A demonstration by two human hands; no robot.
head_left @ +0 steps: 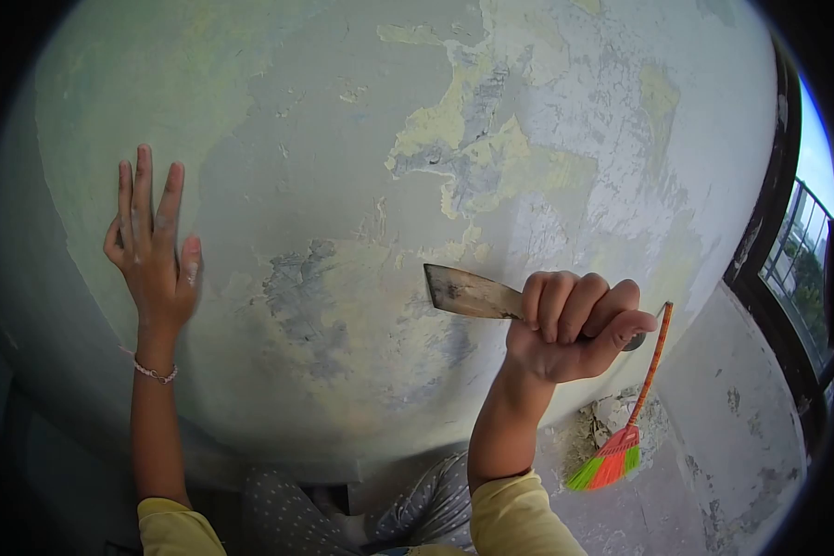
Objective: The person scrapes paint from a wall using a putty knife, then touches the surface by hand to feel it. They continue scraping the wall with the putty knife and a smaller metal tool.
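I see the floor (635,519) carrying a tilted broom (618,449), with flaky debris (653,423) lying right beside the broom's bristles.

Soft daylight from the window (811,236) lights the wall (334,208), fisheye-bulged between black corners

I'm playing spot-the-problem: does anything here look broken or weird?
Yes: the wall looks damaged. Ragged, rough patches show above and left of the scraper in the right hand, unlike the smoother areas around.
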